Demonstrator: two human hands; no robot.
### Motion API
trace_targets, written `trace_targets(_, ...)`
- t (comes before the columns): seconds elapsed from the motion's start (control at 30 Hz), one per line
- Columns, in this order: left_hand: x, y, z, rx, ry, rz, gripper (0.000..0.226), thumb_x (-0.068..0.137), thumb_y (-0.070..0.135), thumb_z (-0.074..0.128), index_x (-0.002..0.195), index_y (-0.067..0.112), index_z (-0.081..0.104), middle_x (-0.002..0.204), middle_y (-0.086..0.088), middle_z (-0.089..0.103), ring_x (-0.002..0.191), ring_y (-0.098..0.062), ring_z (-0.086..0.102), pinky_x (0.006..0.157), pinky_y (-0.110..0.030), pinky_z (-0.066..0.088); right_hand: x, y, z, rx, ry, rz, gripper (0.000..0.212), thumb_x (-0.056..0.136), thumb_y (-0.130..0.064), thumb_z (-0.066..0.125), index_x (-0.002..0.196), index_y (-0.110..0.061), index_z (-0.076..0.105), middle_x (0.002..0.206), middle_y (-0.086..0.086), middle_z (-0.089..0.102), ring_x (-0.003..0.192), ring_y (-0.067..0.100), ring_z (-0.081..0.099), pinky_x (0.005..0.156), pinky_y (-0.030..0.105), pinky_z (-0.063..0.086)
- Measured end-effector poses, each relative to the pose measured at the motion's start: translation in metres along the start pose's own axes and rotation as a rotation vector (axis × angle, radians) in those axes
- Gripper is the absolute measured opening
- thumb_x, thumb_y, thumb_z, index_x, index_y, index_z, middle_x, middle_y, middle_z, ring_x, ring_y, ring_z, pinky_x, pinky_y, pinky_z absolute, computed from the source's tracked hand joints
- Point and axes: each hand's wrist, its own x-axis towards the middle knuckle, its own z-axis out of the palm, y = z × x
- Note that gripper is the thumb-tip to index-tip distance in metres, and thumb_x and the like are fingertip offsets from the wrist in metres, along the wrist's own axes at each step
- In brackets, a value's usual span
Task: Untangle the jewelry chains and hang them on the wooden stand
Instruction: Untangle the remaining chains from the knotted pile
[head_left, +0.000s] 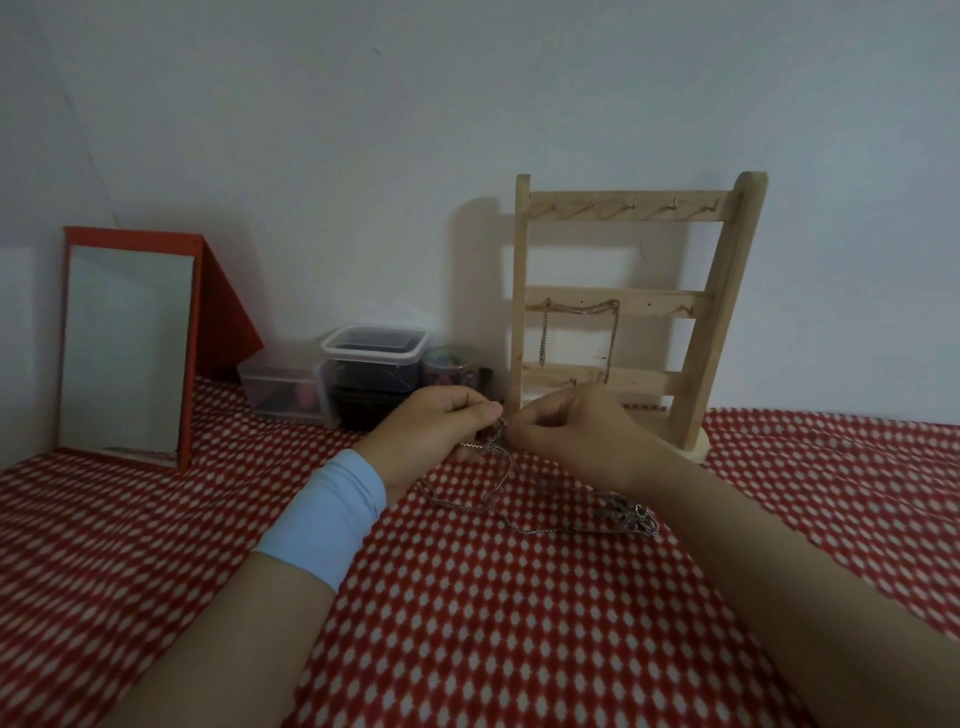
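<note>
A tangle of thin silver chains (501, 470) hangs between my two hands and trails onto the red patterned cloth. My left hand (434, 431) pinches the knot from the left, and my right hand (576, 431) pinches it from the right, fingertips almost meeting. A flower-shaped pendant (626, 514) on the chains lies on the cloth under my right wrist. The wooden stand (623, 306) rises just behind my hands against the wall. One chain (579, 330) hangs from its middle bar. The top row of hooks is bare.
A red-framed mirror (124, 348) leans at the left. Clear plastic boxes (371, 371) and a small round jar (452, 364) stand by the wall, left of the stand. The red cloth with white dots (493, 623) covers the table.
</note>
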Motion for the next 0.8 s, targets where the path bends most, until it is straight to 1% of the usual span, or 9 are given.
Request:
trace_targets(0.17,0.001,-0.009,0.003,-0.130,0.039,0.028,0.016,0.092,0.027,0.065,0.081,0.024,0.077,0.083,0.000,0.073,0.084,-0.017,0.067,0.087,-0.038,0.052,-0.001,-0.002,0.003,0.222,0.086,0.146,0.018,0.087,-0.011,0.074,0.075,-0.021,0.082,0.080,-0.004,0.079,0.075,0.007,0.071,0.074,0.023,0.060)
trace_targets(0.27,0.004,-0.010,0.008,-0.263,0.095,0.051,0.008,0.092,0.009,0.064,0.087,0.013,0.070,0.075,-0.004,0.063,0.064,-0.012,0.058,0.074,-0.032,0.053,0.000,-0.004,0.002,0.222,0.137,0.183,0.016,0.087,-0.009,0.075,0.076,-0.018,0.082,0.079,-0.004,0.078,0.054,-0.001,0.061,0.054,0.013,0.051)
trace_targets(0.33,0.004,-0.008,0.010,-0.303,0.145,0.076,0.011,0.092,-0.001,0.061,0.091,0.010,0.061,0.073,-0.003,0.057,0.057,-0.008,0.053,0.069,-0.034,0.055,-0.001,-0.005,0.002,0.245,0.152,0.207,0.016,0.087,-0.006,0.074,0.076,-0.015,0.082,0.080,-0.002,0.079,0.044,0.001,0.054,0.047,0.016,0.047)
trace_targets(0.4,0.004,-0.008,0.009,-0.166,0.193,0.125,0.015,0.092,-0.001,0.059,0.086,0.012,0.058,0.070,0.001,0.054,0.054,-0.004,0.051,0.060,-0.033,0.054,-0.001,-0.006,0.003,0.285,0.158,0.228,0.014,0.087,-0.004,0.072,0.077,-0.009,0.081,0.080,0.002,0.079,0.040,0.005,0.051,0.043,0.019,0.046)
trace_targets(0.5,0.004,-0.007,0.008,0.115,0.260,0.236,0.024,0.090,0.002,0.062,0.074,0.020,0.066,0.066,0.008,0.060,0.053,-0.003,0.054,0.052,-0.027,0.051,-0.002,-0.007,0.003,0.355,0.064,0.227,0.013,0.091,-0.006,0.069,0.084,0.001,0.078,0.082,0.011,0.078,0.042,0.011,0.051,0.044,0.022,0.045)
trace_targets(0.6,0.003,-0.003,0.007,0.264,0.338,0.312,0.027,0.086,0.006,0.068,0.073,0.029,0.074,0.076,0.013,0.067,0.067,-0.002,0.062,0.067,-0.018,0.051,-0.002,-0.005,0.002,0.396,-0.005,0.204,0.025,0.095,-0.013,0.065,0.076,0.000,0.075,0.076,0.010,0.075,0.046,0.016,0.049,0.045,0.024,0.042)
trace_targets(0.7,0.001,0.001,0.006,0.491,0.265,0.263,0.018,0.089,0.018,0.064,0.079,0.020,0.078,0.088,0.009,0.062,0.084,-0.002,0.058,0.078,-0.019,0.044,-0.001,-0.004,0.001,0.456,0.025,0.219,0.031,0.097,-0.015,0.065,0.067,-0.012,0.073,0.071,0.007,0.071,0.048,0.016,0.048,0.049,0.026,0.040)
trace_targets(0.73,0.001,0.002,0.007,0.468,0.218,0.226,0.021,0.090,0.023,0.063,0.075,0.018,0.078,0.089,0.007,0.061,0.085,-0.003,0.058,0.077,-0.024,0.044,-0.001,-0.004,0.001,0.474,0.042,0.222,0.030,0.096,-0.015,0.065,0.067,-0.014,0.074,0.071,0.007,0.071,0.049,0.015,0.049,0.049,0.026,0.041)
trace_targets(0.8,0.000,0.004,0.009,0.351,0.152,0.188,0.022,0.089,0.029,0.067,0.069,0.030,0.076,0.092,0.009,0.062,0.089,-0.002,0.059,0.078,-0.025,0.046,0.000,-0.003,0.000,0.458,0.064,0.198,0.027,0.096,-0.016,0.067,0.071,-0.015,0.078,0.072,0.007,0.072,0.048,0.014,0.050,0.048,0.023,0.042)
